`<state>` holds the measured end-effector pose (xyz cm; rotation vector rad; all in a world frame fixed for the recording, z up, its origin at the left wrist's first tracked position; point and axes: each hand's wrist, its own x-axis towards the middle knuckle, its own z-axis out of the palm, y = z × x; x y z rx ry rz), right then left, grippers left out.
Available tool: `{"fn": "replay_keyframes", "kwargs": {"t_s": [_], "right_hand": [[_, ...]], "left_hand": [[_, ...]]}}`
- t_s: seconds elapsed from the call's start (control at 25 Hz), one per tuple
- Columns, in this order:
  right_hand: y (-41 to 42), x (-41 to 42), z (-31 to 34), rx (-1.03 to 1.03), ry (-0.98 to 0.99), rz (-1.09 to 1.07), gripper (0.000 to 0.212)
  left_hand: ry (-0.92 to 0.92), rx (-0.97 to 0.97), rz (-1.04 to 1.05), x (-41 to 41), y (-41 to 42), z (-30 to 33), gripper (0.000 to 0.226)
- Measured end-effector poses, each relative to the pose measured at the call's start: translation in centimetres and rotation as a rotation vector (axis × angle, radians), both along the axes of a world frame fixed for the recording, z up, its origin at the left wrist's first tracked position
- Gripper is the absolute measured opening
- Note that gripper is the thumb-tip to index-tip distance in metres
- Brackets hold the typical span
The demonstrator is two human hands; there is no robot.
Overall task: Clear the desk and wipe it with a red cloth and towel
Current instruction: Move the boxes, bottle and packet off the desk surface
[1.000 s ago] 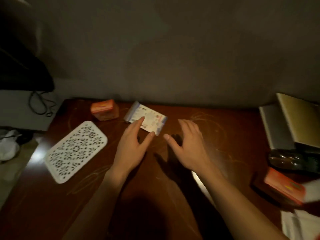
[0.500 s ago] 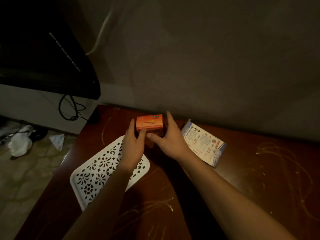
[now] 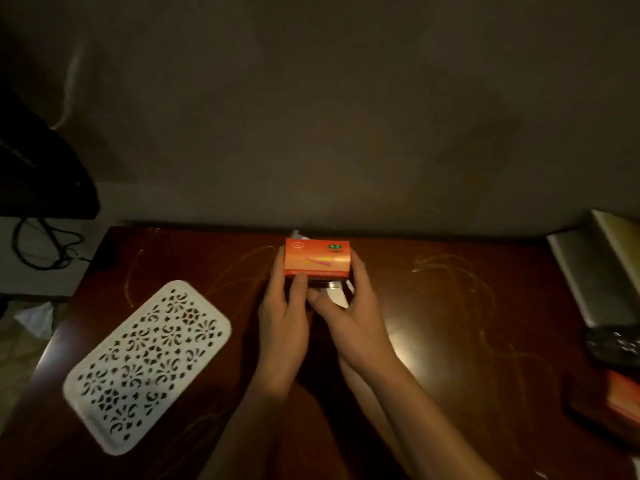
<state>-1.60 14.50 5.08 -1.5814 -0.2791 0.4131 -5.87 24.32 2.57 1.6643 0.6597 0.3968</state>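
Clearing stage, early. The white perforated tray (image 3: 147, 365) lies near left on the desk (image 3: 450, 323), books (image 3: 599, 268) are stacked at the right edge, and streaks mark the bare wood; no cloth or towel is in view, so wiping appears not yet begun. The orange box (image 3: 317, 256) is at the far centre, grasped between both hands: left hand (image 3: 282, 327) with thumb on its near face, right hand (image 3: 356, 320) cupping its right end and a white packet (image 3: 341, 292) below.

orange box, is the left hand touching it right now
Touching. The head view shows the left hand with its thumb pressed on the front face of the orange box and its fingers against the box's left end.
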Motion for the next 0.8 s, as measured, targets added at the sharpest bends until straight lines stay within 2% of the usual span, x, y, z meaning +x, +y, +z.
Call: {"fn": "replay_keyframes", "kwargs": {"t_s": [0.12, 0.32, 0.44, 0.56, 0.72, 0.8], "right_hand": [[-8.7, 1.4, 1.3, -0.017, 0.002, -0.139, 0.063], [-24.1, 2.2, 3.9, -0.063, -0.041, -0.335, 0.065], [-33.9, 1.9, 4.9, -0.080, -0.069, -0.487, 0.063], [-42.5, 1.6, 4.5, -0.141, -0.057, -0.586, 0.060], [-49.7, 2.3, 1.6, -0.147, 0.110, -0.596, 0.056], [-50.9, 2.7, -0.3, -0.148, 0.221, -0.541, 0.054]], "left_hand": [[-0.014, -0.040, -0.126, 2.8, -7.5, 0.7, 0.056], [-0.031, -0.055, -0.431, 5.9, -21.8, 3.7, 0.043], [-0.072, -0.084, -0.589, 6.7, -31.3, 4.9, 0.049], [-0.083, -0.071, -0.710, 7.0, -39.3, 5.0, 0.042], [0.080, 0.043, -0.851, 7.5, -45.4, 2.9, 0.035], [0.154, 0.138, -0.893, 7.7, -46.4, 1.8, 0.040]]}}
